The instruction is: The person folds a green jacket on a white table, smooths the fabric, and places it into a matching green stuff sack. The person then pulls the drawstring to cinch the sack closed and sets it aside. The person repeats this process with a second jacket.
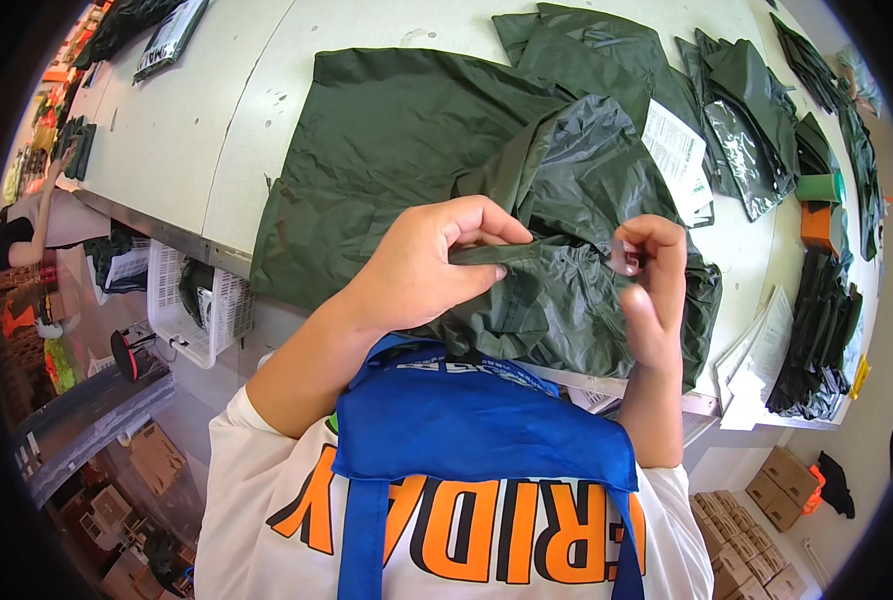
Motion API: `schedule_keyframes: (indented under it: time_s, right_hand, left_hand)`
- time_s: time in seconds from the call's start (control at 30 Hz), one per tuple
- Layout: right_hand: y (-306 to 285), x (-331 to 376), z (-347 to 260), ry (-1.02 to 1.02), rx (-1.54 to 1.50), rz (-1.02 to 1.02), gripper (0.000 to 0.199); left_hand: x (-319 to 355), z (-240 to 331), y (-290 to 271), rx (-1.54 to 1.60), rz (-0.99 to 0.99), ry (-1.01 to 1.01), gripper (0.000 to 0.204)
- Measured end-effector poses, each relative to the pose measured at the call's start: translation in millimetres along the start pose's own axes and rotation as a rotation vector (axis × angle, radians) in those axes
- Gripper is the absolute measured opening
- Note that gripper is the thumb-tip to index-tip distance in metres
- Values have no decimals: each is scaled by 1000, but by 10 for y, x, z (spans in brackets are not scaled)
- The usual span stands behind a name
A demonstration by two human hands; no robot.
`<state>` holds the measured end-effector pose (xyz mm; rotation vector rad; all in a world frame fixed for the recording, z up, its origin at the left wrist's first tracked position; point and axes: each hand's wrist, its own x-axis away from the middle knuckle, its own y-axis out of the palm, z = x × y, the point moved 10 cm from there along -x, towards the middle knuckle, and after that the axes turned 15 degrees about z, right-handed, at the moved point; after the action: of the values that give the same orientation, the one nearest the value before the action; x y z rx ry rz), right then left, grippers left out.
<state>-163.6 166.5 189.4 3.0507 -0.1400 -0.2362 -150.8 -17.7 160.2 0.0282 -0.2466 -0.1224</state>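
Note:
A dark green garment (397, 120) of thin, slightly glossy cloth lies spread and crumpled on the white table in front of me. My left hand (422, 255) pinches a folded edge of it between thumb and fingers, near the middle of the bunched part. To the right, my right hand (659, 290) is raised just over the cloth with curled fingers. Between them is a small, shiny, partly clear piece (624, 258), its kind too small to tell. Whether that piece is joined to the garment is hidden.
More folded dark green garments (607, 50) lie at the far right, beside white printed sheets (675, 150) and clear-bagged packs (747, 155). A green roll (820, 187) sits on an orange box (819, 227). White baskets (192, 300) stand below the table's left edge; a co-worker's arm (42, 200) shows far left.

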Motion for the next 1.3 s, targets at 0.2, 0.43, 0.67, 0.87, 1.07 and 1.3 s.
schedule_keyframes:
  time_s: [0.2,0.43,0.67,0.87,1.07,1.3]
  right_hand:
    - [316,76,-262,-451,574,-182,38]
    - [429,94,-215,-397,534,-205,36]
    - [458,90,-199,-379,533,-231,35]
    - [309,30,-198,-302,514,-171,34]
    - [388,77,-206,-337,502,-193,33]
    - [399,112,-214,-403,504,-187,31]
  left_hand:
    - [3,-28,35,-2,-19,-68,29]
    - [9,-38,40,-11,-38,-86,31]
    - [28,-55,84,12,-69,-100,32]
    - [22,-56,85,-6,-108,-121,33]
    - [18,-43,149,-1,-162,-96,35]
    - [30,-79,155,41,-194,-166,36]
